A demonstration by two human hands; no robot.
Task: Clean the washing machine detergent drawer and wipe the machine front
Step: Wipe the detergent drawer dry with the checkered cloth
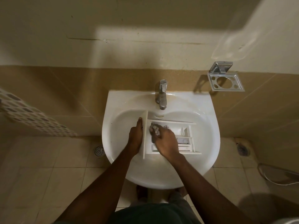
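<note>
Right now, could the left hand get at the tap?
Probably yes. The tap stands at the back rim of the sink, just past the drawer, with open space between it and the left hand. But that hand grips the drawer's front panel, so it would have to let go first.

Detergent drawer (183, 138) in white sink (208, 110)
</note>
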